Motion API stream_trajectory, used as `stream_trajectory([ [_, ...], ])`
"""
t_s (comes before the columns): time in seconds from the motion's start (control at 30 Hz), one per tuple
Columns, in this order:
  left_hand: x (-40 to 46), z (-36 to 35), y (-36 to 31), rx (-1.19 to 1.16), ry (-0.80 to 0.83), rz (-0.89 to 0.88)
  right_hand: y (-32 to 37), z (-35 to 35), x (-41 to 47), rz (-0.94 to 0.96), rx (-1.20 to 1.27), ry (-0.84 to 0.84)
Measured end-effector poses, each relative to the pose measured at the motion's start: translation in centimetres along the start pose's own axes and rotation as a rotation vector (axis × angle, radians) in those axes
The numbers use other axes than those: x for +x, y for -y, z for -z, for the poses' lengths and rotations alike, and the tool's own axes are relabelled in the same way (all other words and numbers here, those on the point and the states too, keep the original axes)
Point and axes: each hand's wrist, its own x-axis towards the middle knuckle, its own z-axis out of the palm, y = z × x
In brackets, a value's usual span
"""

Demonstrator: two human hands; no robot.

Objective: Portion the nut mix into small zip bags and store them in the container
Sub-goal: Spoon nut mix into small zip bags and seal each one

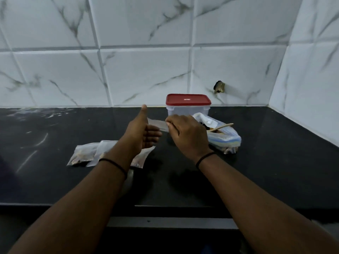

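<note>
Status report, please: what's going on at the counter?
Right hand pinching small clear zip bag; left hand open beside it. Red-lidded clear plastic container shut. Nothing obstructing.

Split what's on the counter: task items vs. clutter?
Task items:
- small zip bag, pinched by right hand; left hand open beside it
- filled zip bags
- large nut mix bag with wooden spoon
- red-lidded container, lid on

Not part of the job:
- broken hole in wall tile
</note>
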Motion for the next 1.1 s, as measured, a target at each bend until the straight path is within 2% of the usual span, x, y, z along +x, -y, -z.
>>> stream_trajectory([
  [0.03,0.3,-0.6,-0.2,-0.053,0.046,0.017,-0.6,0.6,-0.6,0.044,0.031,0.022],
  [0.1,1.0,-2.2,-0.2,-0.077,0.007,-0.008,-1.9,2.1,-1.7,0.033,0.121,0.067],
  [0.17,1.6,-3.7,0.1,-0.064,0.0,-0.073,-2.5,3.2,-2.2,-0.142,0.195,0.067],
  [0.3,2.5,-4.6,1.3,0.058,0.154,-0.28,-2.6,3.0,-1.4,-0.576,0.243,-0.075],
  [0.4,3.3,-4.3,1.9,0.15,0.201,-0.392,-2.9,2.4,-0.6,-0.784,0.353,-0.037],
  [0.53,4.6,-4.6,2.6,0.179,0.244,-0.435,-3.1,1.7,-0.2,-0.712,0.384,-0.026],
  [0.6,5.5,-5.0,2.8,0.237,0.167,-0.478,-3.1,1.4,-0.3,-0.678,0.345,-0.023],
  [0.63,5.8,-5.2,2.9,0.265,0.078,-0.514,-3.0,1.2,-0.3,-0.676,0.331,-0.015],
  [0.73,5.8,-5.6,3.3,0.356,-0.342,-0.681,-3.2,1.0,-0.4,-0.7,0.321,-0.045],
  [0.77,5.3,-5.7,3.4,0.334,-0.39,-0.704,-3.2,0.9,-0.5,-0.715,0.338,-0.061],
  [0.8,4.8,-5.9,3.3,0.279,-0.362,-0.694,-3.2,0.8,-0.5,-0.723,0.36,-0.07],
  [0.97,3.1,-6.9,3.5,0.078,0.001,-0.576,-2.7,0.4,-1.0,-0.669,0.38,0.012],
  [1.1,2.6,-6.5,3.6,-0.037,0.062,-0.552,-2.7,0.7,-1.1,-0.685,0.422,0.108],
])
